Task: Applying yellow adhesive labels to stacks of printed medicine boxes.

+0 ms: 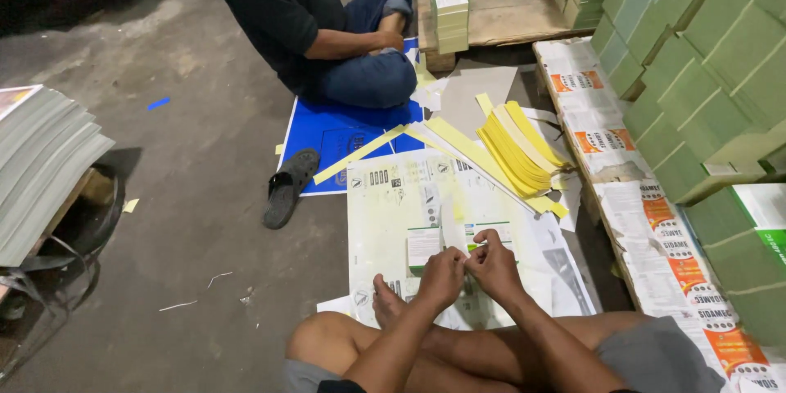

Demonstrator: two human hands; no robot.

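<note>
left hand (442, 275): pinches strip (468, 266).
right hand (493, 262): pinches the same strip.
risk: strip may tear if pulled unevenly over the sheet (385, 205).

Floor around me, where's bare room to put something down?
The grey concrete floor lies bare between the grey sheet stack and the black sandal, and below them toward the frame's lower left. It is crowded ahead: yellow strips, printed sheet and green-and-white boxes near both hands.
</note>
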